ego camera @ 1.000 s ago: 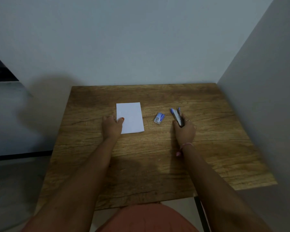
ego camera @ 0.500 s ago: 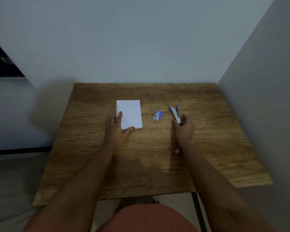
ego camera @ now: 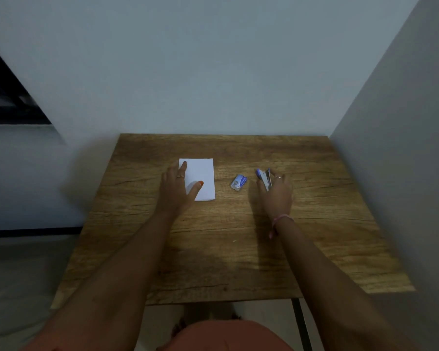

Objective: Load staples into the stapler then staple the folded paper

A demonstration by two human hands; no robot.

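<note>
On the wooden tabletop [ego camera: 238, 249], three items sit in a row across the far half. Folded paper [ego camera: 203, 173] at about 11 o'clock from me, lying flat. Small staple box [ego camera: 238, 182] at 12 o'clock, between paper and stapler, apart from both, nothing touching it. Stapler [ego camera: 264, 178] at about 1 o'clock, just right of the box.

My left hand [ego camera: 178, 191] lies open, palm down, on the left edge of the paper: fingers extended along that edge, thumb spread onto the sheet. It presses or steadies; it grips nothing.

My right hand [ego camera: 276, 193] is curled around the near end of the stapler, fingers on its right side and thumb on the left. The stapler's blue and grey parts look splayed at the far end, but whether it is actually opened for loading I cannot tell. Whether it is lifted or resting on the tabletop is also unclear.

Progress, my estimate: early. Box appears closed; no loose staples visible. Loading is not yet done as far as I can see.

Left to do: open stapler, take a strip from the box, seat it, close, then bring the stapler to the paper and press.
</note>
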